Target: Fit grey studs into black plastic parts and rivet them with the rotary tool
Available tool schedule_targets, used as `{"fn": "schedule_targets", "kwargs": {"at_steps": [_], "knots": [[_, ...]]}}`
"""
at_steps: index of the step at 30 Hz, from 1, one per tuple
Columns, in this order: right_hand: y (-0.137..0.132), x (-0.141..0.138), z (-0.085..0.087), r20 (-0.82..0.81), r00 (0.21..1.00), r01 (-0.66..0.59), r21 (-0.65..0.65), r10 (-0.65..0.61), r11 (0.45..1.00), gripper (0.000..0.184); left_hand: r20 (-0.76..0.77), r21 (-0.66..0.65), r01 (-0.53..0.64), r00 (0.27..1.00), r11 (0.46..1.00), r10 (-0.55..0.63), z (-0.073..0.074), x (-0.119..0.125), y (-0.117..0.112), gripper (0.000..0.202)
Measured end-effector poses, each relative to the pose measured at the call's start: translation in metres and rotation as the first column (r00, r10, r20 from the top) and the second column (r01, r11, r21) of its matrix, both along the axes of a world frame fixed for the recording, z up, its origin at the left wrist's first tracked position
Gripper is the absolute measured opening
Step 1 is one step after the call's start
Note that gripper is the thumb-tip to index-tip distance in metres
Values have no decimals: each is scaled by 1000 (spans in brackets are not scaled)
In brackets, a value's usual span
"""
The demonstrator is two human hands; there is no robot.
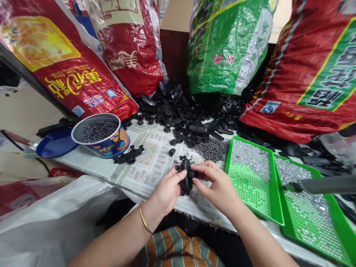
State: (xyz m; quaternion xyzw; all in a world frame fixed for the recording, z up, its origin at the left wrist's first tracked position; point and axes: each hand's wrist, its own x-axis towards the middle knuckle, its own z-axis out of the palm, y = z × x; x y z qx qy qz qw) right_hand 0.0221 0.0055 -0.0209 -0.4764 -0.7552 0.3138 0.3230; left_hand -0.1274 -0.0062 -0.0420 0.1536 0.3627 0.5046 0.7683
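My left hand, with a gold bangle on its wrist, grips a long black plastic part that has small round knobs or wheels sticking out. My right hand pinches a small black piece at the right side of that part; my fingers partly hide it. On the patterned table covering, a similar black assembly lies to the left. A small black wheel-like piece sits just beyond my hands. Close behind them is a pile of tiny dark metallic bits.
Two green perforated trays with small silvery pieces stand at right, a grey rod-shaped tool reaching over one. A tin of tiny dark bits and its blue lid are left. Printed sacks and heaped black parts line the back.
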Motion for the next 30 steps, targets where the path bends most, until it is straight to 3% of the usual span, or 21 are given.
{"fn": "schedule_targets", "kwargs": {"at_steps": [4, 8, 11, 14, 17, 21, 30], "knots": [[0, 8, -4, 40, 999, 9, 154, -16, 988, 24, -31, 69, 69, 997, 995, -67, 3, 3, -4, 31], [-3, 11, -9, 130, 990, 10, 316, -54, 949, 26, -62, 35, 142, 988, 989, -140, 5, 3, -5, 27], [-7, 10, -10, 197, 976, 10, 390, -95, 921, 26, -58, 17, 136, 989, 991, -134, 5, 4, -6, 28], [-8, 10, -6, 251, 965, -16, 366, -82, 931, 27, -89, 4, 91, 992, 996, -90, 4, 5, -5, 28], [-4, 15, 0, 330, 942, -163, 271, 68, 949, 36, -69, 9, 83, 994, 996, -82, 2, 3, -3, 24], [5, 24, 2, 425, 888, -335, 333, 177, 881, 34, -57, -6, 123, 991, 992, -123, 1, 1, -1, 17], [9, 22, -7, 404, 914, -242, 444, 49, 863, 29, -146, 1, 109, 983, 994, -108, -2, 4, -2, 25]]}}
